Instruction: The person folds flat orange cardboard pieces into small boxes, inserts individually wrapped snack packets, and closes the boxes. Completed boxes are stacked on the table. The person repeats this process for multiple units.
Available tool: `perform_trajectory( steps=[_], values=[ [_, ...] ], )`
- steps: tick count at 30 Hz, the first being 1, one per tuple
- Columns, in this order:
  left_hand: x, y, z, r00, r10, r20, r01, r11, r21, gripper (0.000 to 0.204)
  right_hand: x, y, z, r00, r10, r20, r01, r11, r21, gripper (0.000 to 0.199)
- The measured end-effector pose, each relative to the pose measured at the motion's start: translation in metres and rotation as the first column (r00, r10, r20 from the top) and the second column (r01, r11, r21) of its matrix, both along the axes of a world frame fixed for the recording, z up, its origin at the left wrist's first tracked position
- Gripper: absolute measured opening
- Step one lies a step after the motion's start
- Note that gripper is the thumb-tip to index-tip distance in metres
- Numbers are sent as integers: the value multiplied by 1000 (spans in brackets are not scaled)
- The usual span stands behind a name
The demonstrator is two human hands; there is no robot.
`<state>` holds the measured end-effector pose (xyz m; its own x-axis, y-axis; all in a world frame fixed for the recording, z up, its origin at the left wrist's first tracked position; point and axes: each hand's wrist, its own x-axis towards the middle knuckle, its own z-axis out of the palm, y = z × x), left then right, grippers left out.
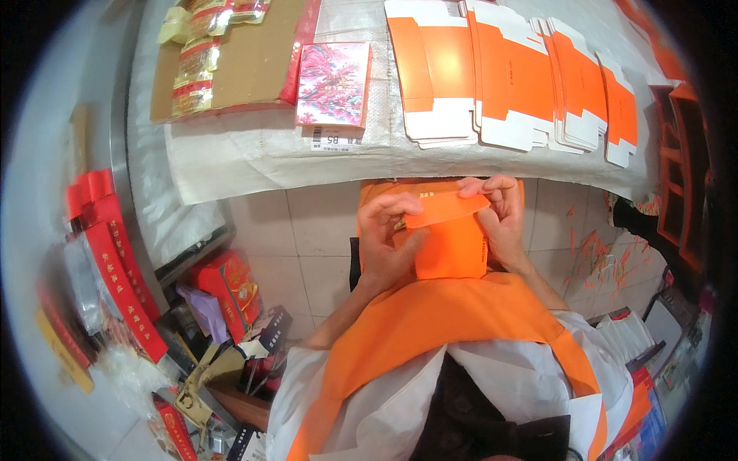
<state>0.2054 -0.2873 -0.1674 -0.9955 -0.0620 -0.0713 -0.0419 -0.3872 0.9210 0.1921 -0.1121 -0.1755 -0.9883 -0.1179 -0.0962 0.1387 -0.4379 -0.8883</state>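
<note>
While both hands meet at the centre of the frame, the left hand [387,238] grips the left side of a small orange carton [450,244], its fingers curled over the front and thumb side pressed against the box. The right hand [498,219] pinches the right end of the carton's curved top flap [447,209] between fingertips and thumb, with the flap standing out almost level above the box body. The carton sits just above the person's lap, over a stack of flat orange blanks [430,323] that spreads across the lower centre. Beyond the hands, along the upper edge, a table covered with white sheeting [254,154] carries a fanned row of flat orange-and-white box blanks [515,77] at upper right, a pink patterned box [334,83] at upper centre, and a brown cardboard sheet [246,61] at upper left. Red boxes and packages [115,269] crowd the left side.
</note>
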Motion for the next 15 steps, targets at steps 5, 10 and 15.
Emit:
perform_trajectory(
  steps=[5,10,15],
  values=[
    [-9,-16,-1,970,-216,-110,149,890,-432,25,-5,4,5,985,146,-90,-132,981,143,19],
    [-15,-10,8,958,-254,-136,147,836,-529,24,-5,1,20,995,85,-56,-70,971,227,19],
    [-21,-8,13,977,-212,-4,191,889,-416,20,-14,0,27,996,87,-23,-79,970,230,17]
  ],
)
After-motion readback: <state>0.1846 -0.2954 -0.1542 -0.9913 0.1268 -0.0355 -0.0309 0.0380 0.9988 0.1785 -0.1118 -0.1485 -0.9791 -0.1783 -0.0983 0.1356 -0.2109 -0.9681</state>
